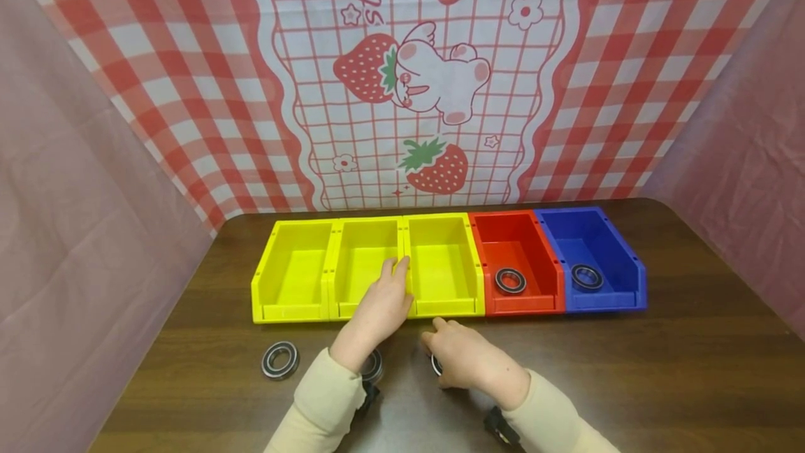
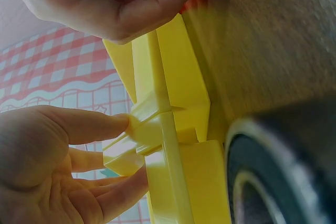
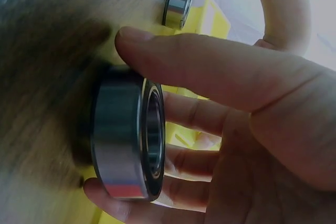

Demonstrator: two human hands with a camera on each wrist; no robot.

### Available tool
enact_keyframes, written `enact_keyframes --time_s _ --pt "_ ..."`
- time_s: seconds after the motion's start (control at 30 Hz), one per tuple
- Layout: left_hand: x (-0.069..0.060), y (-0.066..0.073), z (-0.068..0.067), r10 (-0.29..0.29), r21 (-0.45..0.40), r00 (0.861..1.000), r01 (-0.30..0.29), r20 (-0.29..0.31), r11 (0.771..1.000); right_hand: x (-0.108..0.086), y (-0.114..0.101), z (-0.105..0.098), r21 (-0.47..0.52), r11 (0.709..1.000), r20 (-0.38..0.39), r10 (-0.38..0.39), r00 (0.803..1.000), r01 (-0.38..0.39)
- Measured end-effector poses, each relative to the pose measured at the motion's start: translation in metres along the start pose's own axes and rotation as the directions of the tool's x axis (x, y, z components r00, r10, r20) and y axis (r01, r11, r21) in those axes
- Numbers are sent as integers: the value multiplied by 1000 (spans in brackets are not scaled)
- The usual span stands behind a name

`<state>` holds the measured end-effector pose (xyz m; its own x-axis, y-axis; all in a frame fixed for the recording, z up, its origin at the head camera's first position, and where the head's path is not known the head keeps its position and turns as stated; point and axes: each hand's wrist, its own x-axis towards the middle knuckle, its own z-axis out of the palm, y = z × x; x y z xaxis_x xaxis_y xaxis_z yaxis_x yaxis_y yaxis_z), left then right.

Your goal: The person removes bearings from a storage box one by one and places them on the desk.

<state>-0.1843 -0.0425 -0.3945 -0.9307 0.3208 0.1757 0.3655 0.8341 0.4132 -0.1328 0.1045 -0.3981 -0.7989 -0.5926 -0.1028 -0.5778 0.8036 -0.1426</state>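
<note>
My left hand (image 1: 386, 299) reaches over the divider between the middle and right yellow bins (image 1: 443, 310). In the left wrist view its thumb and fingers pinch the yellow walls (image 2: 157, 145) from two sides. Just in front of the right yellow bin, my right hand (image 1: 464, 358) grips a ball bearing (image 3: 121, 140) low over the table, thumb on one side and fingers round the other. Most of that bearing is covered by the hand in the head view. A second bearing (image 1: 375, 369) lies partly hidden under the left forearm, and a third bearing (image 1: 267, 362) lies flat further left.
Beyond the yellow bins stand a red bin (image 1: 531, 304) and a blue bin (image 1: 606, 301), all in one row. One bearing (image 1: 510, 291) lies in the red bin, another bearing (image 1: 588, 289) in the blue. A checked strawberry cloth (image 1: 440, 89) hangs behind the brown table (image 1: 660, 383).
</note>
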Motion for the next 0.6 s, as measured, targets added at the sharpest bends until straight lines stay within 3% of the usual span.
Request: enact_keyframes --time_s 0.6 --pt "0 1 0 1 8 1000 -1 1 1000 0 0 1 10 999 -7 -39 999 39"
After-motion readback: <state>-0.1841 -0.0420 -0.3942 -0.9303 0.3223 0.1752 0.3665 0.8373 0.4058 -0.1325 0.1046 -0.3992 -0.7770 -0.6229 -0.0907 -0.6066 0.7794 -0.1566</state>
